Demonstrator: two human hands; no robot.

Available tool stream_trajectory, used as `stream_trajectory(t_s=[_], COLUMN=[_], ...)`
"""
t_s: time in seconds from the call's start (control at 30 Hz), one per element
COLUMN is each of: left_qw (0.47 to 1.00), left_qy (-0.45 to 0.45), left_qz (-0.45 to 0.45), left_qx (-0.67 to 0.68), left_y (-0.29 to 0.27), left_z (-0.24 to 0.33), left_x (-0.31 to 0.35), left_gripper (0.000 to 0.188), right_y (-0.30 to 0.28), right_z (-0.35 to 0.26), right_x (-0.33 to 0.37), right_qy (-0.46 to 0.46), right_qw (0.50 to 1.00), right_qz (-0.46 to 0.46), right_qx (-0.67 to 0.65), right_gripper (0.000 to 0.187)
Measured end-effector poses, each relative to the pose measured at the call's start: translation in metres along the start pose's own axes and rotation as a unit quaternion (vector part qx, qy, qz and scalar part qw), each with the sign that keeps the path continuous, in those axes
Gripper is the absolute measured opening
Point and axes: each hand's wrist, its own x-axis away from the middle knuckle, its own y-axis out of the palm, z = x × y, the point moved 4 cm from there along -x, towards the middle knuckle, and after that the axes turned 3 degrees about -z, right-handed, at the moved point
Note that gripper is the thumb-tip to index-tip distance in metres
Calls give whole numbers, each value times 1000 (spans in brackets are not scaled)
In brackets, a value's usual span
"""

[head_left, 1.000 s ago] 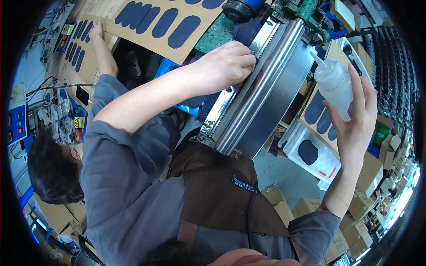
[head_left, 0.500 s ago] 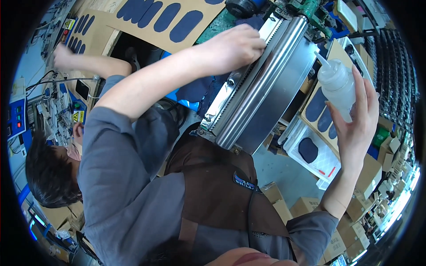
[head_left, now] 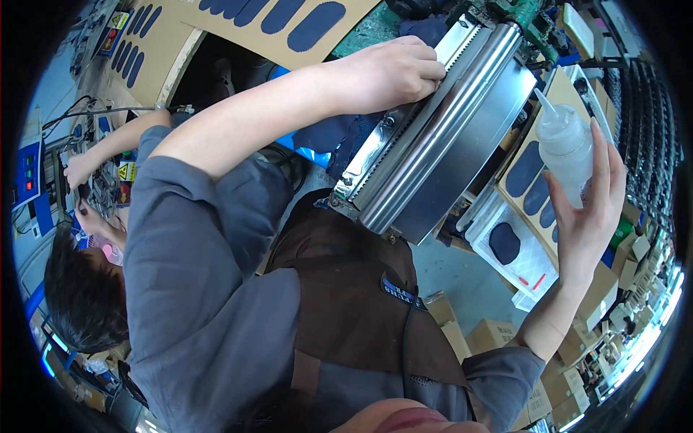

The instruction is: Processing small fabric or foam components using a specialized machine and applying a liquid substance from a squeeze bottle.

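Observation:
My right hand [head_left: 590, 209] is wrapped round a translucent squeeze bottle [head_left: 567, 150] with a thin pointed nozzle. The bottle stands nearly upright in the air, its nozzle tilted up to the left, beside the machine. My left hand [head_left: 401, 73] is closed, fingers curled, over the toothed metal strip [head_left: 382, 137] of the machine. Whatever its fingertips pinch is hidden. A shiny steel roller [head_left: 440, 133] runs alongside that strip, to its right. Dark blue fabric [head_left: 325, 137] lies below my left wrist, on the machine's left side.
Tan boards [head_left: 253, 29] carrying dark oval pieces lie at the upper left, and another board [head_left: 533, 184] is under the bottle. A clear plastic tray [head_left: 523, 268] holds a dark piece. At the left a co-worker [head_left: 83, 289] works by a blue control box [head_left: 27, 180]. Cardboard boxes [head_left: 491, 335] stand below right.
The view has shifted a little. My left hand stays at the toothed strip, and my right still holds the bottle. The co-worker's raised hand has come down to the equipment.

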Motion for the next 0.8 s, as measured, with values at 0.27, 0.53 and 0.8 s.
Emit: stream_trajectory(t_s=[0.27, 0.53, 0.8], left_qw=[999, 996, 997], left_qy=[-21, -22, -39], left_qz=[-29, -88, -61], left_qx=[14, 20, 9], left_y=[-9, -11, -4], left_z=[23, 39, 25], left_x=[16, 28, 20], left_gripper=[8, 13, 15], right_y=[2, 1, -4], right_z=[-5, -10, -13], right_x=[-5, -3, -1], right_qy=[-5, 1, -6], right_qw=[1000, 1000, 1000], right_qz=[7, 1, 13], right_qx=[-7, -13, -17], right_gripper=[84, 83, 83])
